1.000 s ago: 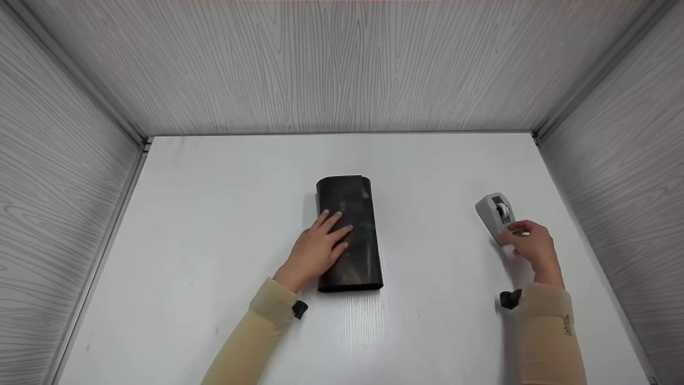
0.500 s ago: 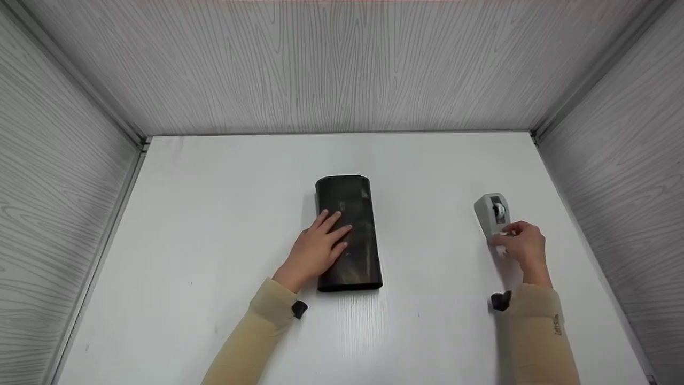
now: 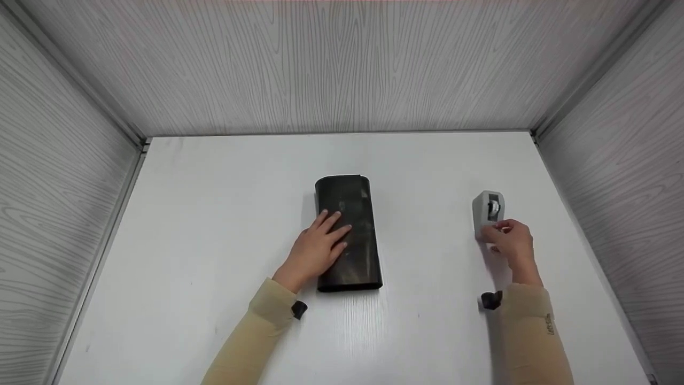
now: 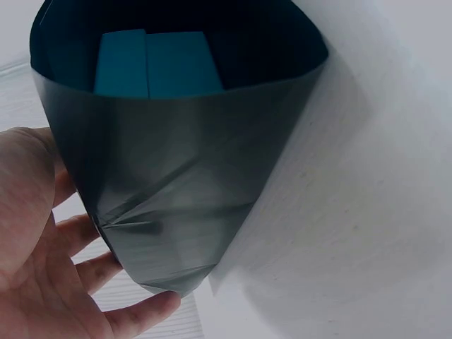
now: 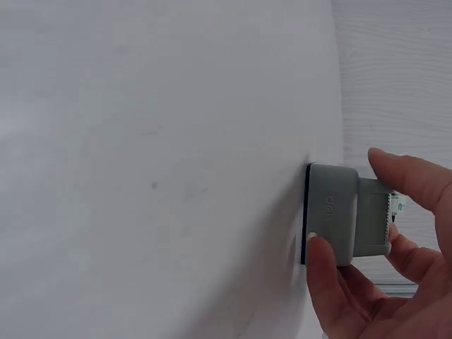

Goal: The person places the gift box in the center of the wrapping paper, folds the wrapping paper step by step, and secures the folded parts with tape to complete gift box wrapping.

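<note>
Resting my left hand [image 3: 314,249] on a dark wrap [image 3: 359,259], I am spreading my fingers nearly straight over its left side and upper face, not curling them round it. The wrap is lying near the middle of the white table [image 3: 214,203], its long sides running away from me and its near end gaping. Through that mouth the left wrist view is showing a blue-tinted shape [image 4: 166,65]; I cannot tell what it is. The glossy, creased skin is looking thin and bendable, so I am judging it light, slippery and apt to spring loose. A flat hand along its length should suit it; a pinch at the hollow end could crush it.

Well to the right, my right hand [image 3: 515,245] is gripping a grey tape dispenser [image 3: 479,215], thumb and fingers curling about its near end. The dispenser is apparently standing on the table, a pale tape roll [image 3: 494,208] sitting in its far half and a toothed cutter [image 5: 388,219] facing my palm. I am judging its body hard, sturdy and perhaps weighted; its smooth sides, clear of the teeth, are offering the safest hold.
</note>
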A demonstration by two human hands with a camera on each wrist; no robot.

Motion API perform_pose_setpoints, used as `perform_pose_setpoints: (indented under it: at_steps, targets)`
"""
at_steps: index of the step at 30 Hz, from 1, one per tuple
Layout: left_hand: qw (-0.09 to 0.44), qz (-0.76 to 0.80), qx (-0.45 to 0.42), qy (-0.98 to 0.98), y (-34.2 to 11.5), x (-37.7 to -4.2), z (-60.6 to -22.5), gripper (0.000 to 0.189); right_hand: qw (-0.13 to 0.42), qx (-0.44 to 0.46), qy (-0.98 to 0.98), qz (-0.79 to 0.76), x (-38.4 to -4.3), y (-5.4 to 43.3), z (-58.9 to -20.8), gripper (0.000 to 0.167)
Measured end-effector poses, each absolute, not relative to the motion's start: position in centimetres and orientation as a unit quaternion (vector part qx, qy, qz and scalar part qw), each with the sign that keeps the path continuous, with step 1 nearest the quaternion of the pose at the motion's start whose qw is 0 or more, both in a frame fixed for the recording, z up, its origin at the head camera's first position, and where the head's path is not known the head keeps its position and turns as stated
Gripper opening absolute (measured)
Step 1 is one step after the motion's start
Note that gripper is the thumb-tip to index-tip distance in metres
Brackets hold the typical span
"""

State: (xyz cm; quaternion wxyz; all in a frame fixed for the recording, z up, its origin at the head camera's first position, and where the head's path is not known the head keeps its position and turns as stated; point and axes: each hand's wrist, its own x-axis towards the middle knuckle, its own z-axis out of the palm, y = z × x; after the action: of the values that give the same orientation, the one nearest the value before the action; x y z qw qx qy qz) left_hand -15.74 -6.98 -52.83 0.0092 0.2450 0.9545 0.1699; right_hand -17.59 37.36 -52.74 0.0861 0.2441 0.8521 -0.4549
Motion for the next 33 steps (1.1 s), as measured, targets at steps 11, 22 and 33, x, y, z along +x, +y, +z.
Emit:
perform_pose_setpoints:
  at_steps: [11, 22, 33]
  targets:
    - [0.007, 0.17, 0.245, 0.954, -6.8, -15.7, -52.9, 0.043, 0.127, 0.319, 0.762, -0.549, -18.5, 37.2, -52.2, 0.058]
    - [0.005, 0.168, 0.241, 0.956, -6.9, -15.8, -53.0, 0.044, 0.124, 0.315, 0.773, -0.537, -18.6, 36.9, -51.3, 0.053]
    - [0.005, 0.168, 0.245, 0.955, -6.9, -15.7, -53.0, 0.044, 0.142, 0.267, 0.878, -0.37, -19.1, 35.6, -50.3, 0.042]
